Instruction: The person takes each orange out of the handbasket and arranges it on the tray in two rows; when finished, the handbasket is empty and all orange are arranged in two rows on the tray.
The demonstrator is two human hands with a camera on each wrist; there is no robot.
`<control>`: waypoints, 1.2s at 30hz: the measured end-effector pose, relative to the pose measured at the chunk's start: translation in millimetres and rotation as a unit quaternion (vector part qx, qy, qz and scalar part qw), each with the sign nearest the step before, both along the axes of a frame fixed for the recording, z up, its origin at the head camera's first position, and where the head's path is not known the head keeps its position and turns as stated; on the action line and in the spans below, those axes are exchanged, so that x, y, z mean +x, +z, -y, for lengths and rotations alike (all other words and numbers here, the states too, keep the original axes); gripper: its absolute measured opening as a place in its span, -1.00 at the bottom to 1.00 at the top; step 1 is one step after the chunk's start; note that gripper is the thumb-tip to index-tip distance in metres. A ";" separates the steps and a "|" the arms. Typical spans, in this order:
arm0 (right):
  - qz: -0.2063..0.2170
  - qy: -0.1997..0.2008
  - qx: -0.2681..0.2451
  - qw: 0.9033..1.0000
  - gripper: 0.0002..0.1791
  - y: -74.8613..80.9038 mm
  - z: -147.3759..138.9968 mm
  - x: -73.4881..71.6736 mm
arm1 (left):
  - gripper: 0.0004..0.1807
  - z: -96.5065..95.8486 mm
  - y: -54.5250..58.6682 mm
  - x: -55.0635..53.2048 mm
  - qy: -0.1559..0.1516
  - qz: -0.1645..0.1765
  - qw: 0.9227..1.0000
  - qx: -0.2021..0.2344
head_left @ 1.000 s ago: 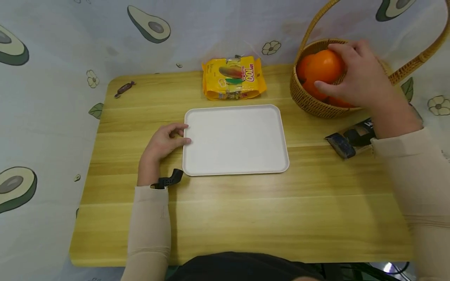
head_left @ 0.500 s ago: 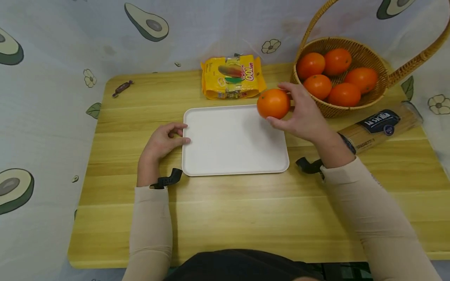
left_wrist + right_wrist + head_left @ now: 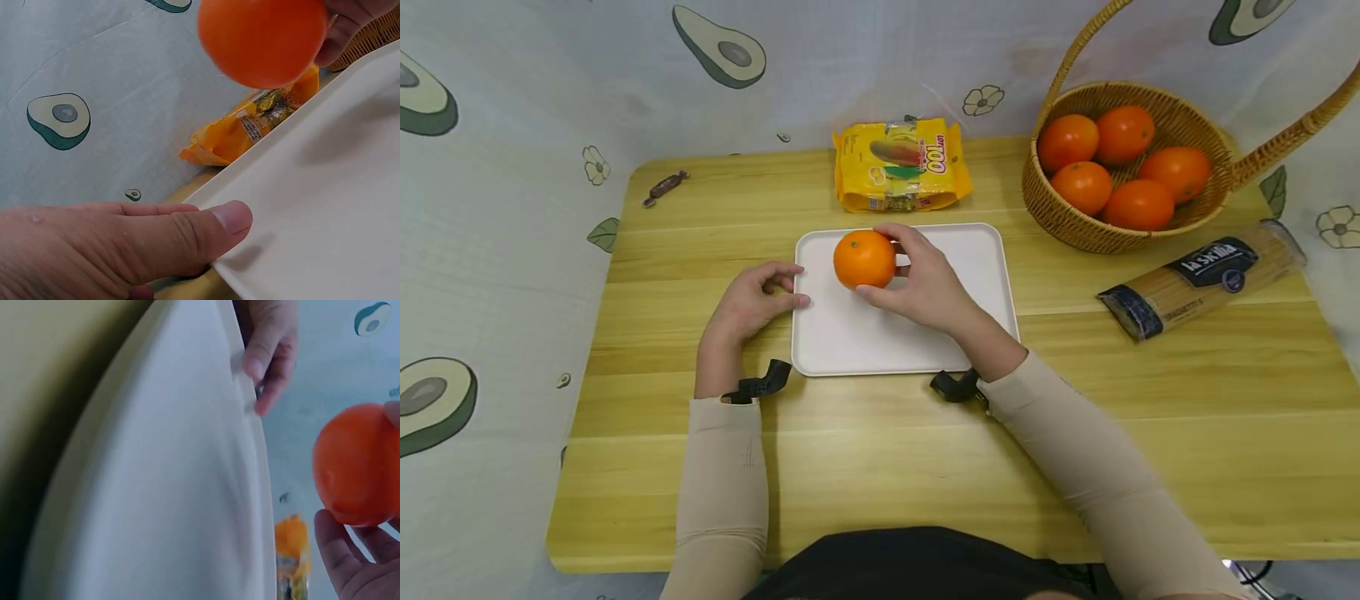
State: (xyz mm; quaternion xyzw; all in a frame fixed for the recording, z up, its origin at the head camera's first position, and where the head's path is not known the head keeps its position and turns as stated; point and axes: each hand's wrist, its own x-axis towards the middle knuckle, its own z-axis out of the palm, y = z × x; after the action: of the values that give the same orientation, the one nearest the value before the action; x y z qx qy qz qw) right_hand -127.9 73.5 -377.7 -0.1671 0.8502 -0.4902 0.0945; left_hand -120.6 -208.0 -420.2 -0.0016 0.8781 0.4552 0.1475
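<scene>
The right hand [image 3: 928,283] has its thumb and fingers curled around a glossy, round orange fruit [image 3: 862,260], which it holds raised over the upper left part of a white rectangular tray [image 3: 880,342] with rounded corners. Both wrist views show the fruit apart from the tray's surface. A second ago this hand was at the tan woven wicker basket [image 3: 1067,223] with the tall handle, gripping the fruit there; half a second ago it held the fruit at the tray's upper right corner.

The left hand [image 3: 747,304] has not moved: it pinches the tray's left edge, thumb over the rim and fingers close together. The tray lies where it did on the pale wooden worktop [image 3: 850,467].

Five more orange fruits [image 3: 1138,206] sit in the basket, as they did half a second ago. The clear spaghetti packet with dark blue labels [image 3: 1202,279], partly covered by the right arm in both earlier frames, now shows whole. The shiny yellow packet [image 3: 898,167] behind the tray and the brown twist-wrapped sweet [image 3: 666,188] at the far left stay in place.
</scene>
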 end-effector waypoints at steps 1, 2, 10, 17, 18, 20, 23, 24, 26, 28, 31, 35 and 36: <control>0.008 -0.003 -0.009 1.000 -0.08 -0.5 6.5 -1.0 | -0.47 -0.1 -0.1 -0.1 0.000 -0.001 1.000 -0.001; 0.015 -0.004 -0.019 1.000 -0.08 -1.3 12.5 -2.1 | -0.48 -0.2 -0.1 -0.1 0.000 -0.001 1.000 0.000; 0.045 -0.020 -0.073 0.996 -0.04 -13.6 47.8 -16.4 | -0.52 0.3 -0.4 0.1 -0.005 -0.009 1.000 -0.002; 0.086 -0.035 -0.106 0.990 -0.09 -21.6 60.9 -31.8 | -0.52 0.7 0.6 -0.4 -0.006 -0.010 1.000 0.003; 0.091 -0.033 -0.108 0.989 -0.10 -22.6 62.2 -33.4 | -0.52 0.8 0.7 -0.4 -0.007 -0.010 1.000 0.004; 0.098 -0.028 -0.108 0.989 -0.09 -24.7 64.1 -36.0 | -0.53 0.6 0.7 -0.2 -0.008 -0.011 1.000 0.006; 0.107 -0.021 -0.103 0.989 -0.07 -26.7 66.5 -38.7 | -0.53 0.0 1.0 0.5 -0.009 -0.012 1.000 0.010; 0.108 -0.019 -0.101 0.989 -0.06 -27.3 67.2 -39.3 | -0.53 -0.3 1.1 0.7 -0.009 -0.013 1.000 0.010; 0.107 -0.016 -0.097 0.989 -0.05 -27.8 68.6 -40.1 | -0.54 -0.8 1.3 1.1 -0.008 -0.013 1.000 0.010; 0.102 -0.014 -0.091 0.991 -0.06 -28.5 69.8 -40.7 | -0.54 -1.3 1.6 1.5 -0.008 -0.013 1.000 0.010; 0.096 -0.009 -0.080 0.992 -0.06 -29.2 70.7 -41.4 | -0.54 -1.7 2.0 2.0 -0.008 -0.012 1.000 0.009; 0.094 -0.001 -0.070 0.993 -0.06 -29.0 71.0 -41.4 | -0.53 -1.8 2.5 2.4 -0.009 -0.011 1.000 0.005; 0.092 0.000 -0.066 0.994 -0.06 -28.8 71.2 -41.2 | -0.53 -1.7 2.6 2.5 -0.009 -0.011 1.000 0.004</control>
State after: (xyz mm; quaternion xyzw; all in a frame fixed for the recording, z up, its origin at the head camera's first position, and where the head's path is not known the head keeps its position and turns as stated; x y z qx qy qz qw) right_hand -169.1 2.3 -406.4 -0.1270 0.8035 -0.5588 0.1612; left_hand -118.0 -206.3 -417.6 0.0117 0.8777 0.4576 0.1421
